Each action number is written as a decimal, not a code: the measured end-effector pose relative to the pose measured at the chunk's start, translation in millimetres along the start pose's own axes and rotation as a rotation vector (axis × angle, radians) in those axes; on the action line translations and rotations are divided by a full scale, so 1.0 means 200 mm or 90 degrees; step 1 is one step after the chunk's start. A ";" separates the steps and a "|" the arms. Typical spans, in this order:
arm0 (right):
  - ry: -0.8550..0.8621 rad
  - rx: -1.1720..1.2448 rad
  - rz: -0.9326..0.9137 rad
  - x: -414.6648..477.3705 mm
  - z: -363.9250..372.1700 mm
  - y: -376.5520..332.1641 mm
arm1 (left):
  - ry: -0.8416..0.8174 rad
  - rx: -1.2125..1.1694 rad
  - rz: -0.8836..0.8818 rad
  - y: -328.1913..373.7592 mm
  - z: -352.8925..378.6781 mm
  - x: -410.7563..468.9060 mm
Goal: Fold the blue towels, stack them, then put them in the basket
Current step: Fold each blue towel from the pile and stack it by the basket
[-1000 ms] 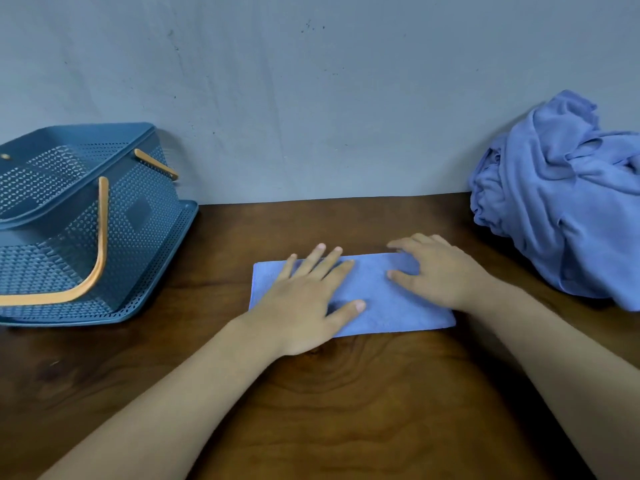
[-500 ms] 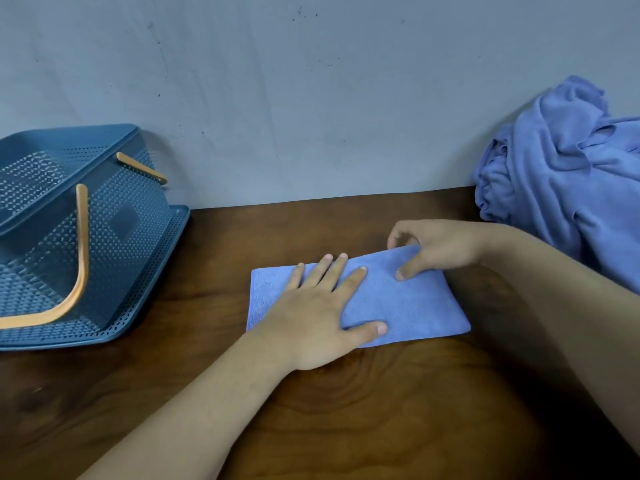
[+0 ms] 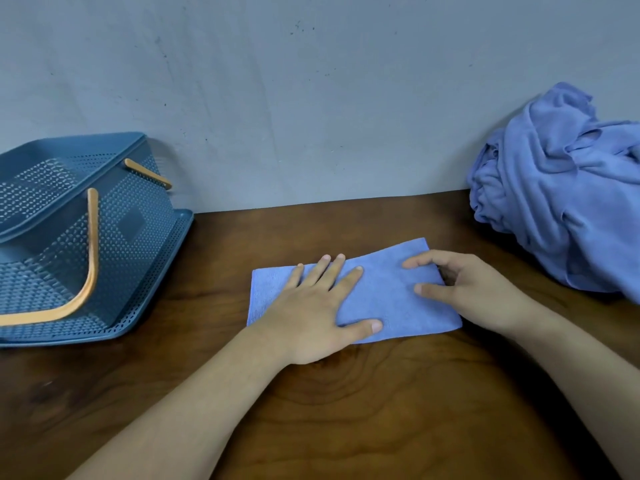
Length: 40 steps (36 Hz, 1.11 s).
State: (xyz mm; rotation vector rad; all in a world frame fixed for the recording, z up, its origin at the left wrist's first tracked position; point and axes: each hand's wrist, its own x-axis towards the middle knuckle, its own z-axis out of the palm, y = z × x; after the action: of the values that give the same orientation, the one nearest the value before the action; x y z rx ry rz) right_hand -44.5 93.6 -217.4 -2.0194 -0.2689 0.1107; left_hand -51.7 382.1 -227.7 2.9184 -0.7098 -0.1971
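Left hand point(image 3: 311, 313) lies flat on the folded towel point(image 3: 388, 296) mid-table point(image 3: 346, 427), fingers point(image 3: 336, 271) straight and spread over its left half. Right hand point(image 3: 474, 289) grips the right end, thumb and forefinger on top, the rest curled at the edge. Towel's a light blue strip, far right corner lifted a bit. Further back: basket point(image 3: 131, 237) on the left, crumpled towel pile point(image 3: 561, 202) on the right.

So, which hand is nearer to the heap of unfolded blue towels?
The right. The right hand holds the folded towel at its right end, just left of the heap. The left hand presses flat on the towel's left half, farther from it.
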 end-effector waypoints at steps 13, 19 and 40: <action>-0.002 -0.050 0.047 -0.04 -0.02 -0.08 | 0.033 -0.016 -0.014 0.04 0.00 0.00; 0.019 -0.098 0.053 -0.02 -0.03 -0.16 | 0.228 -0.070 -0.066 -0.16 -0.11 -0.18; -0.087 -0.523 0.051 0.12 0.56 -0.75 | 0.249 -0.441 -0.129 -0.48 0.00 -0.36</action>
State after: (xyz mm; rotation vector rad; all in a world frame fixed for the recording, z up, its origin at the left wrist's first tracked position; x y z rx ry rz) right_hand -64.0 260.5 -131.8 -2.8451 -0.3565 0.2146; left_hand -71.7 500.4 -235.7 2.2523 -0.2141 0.0949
